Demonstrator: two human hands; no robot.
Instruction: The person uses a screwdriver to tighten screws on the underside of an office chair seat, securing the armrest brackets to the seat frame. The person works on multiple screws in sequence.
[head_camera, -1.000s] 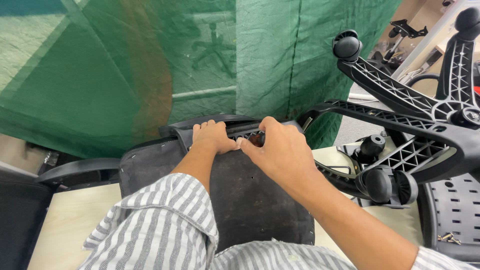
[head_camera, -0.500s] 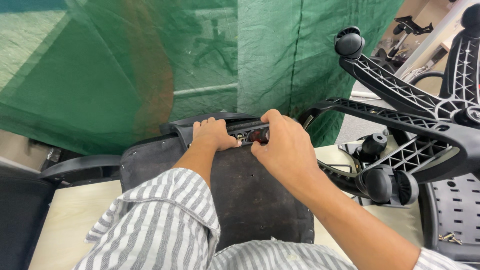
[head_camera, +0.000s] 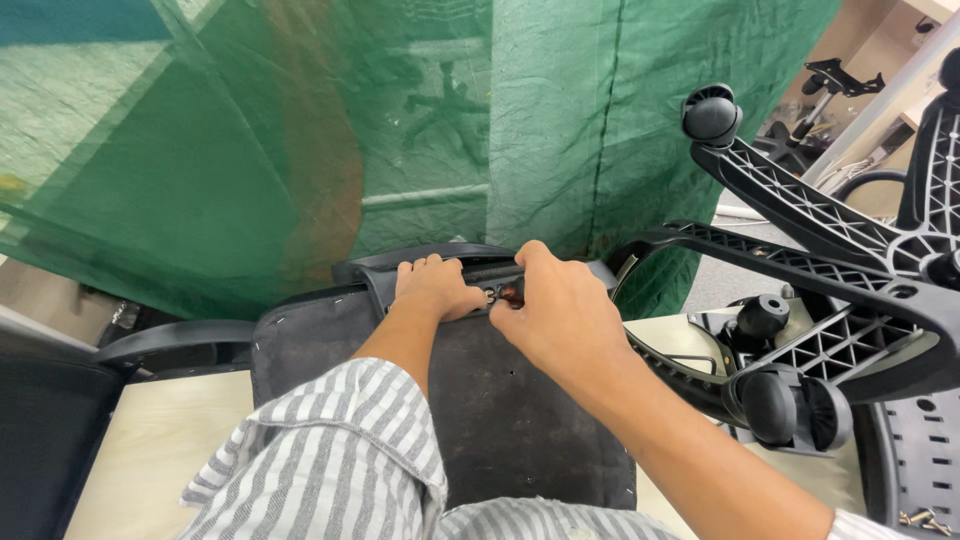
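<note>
Left hand (head_camera: 432, 288) curled, gripping the seat's far edge. Right hand (head_camera: 560, 318) pinches a small fitting (head_camera: 503, 294) there. Upturned seat (head_camera: 500, 420) black, flat, fabric-backed.

Green mesh netting (head_camera: 300, 150) hanging across upper frame, folds showing, shapes behind showing through faintly; pale tabletop (head_camera: 150, 440) lying at lower left; black five-star chair base (head_camera: 850, 270) with casters standing upturned at right; grey floor (head_camera: 710, 285) and beige wall (head_camera: 870, 30) peeking at upper right; even light falling.
</note>
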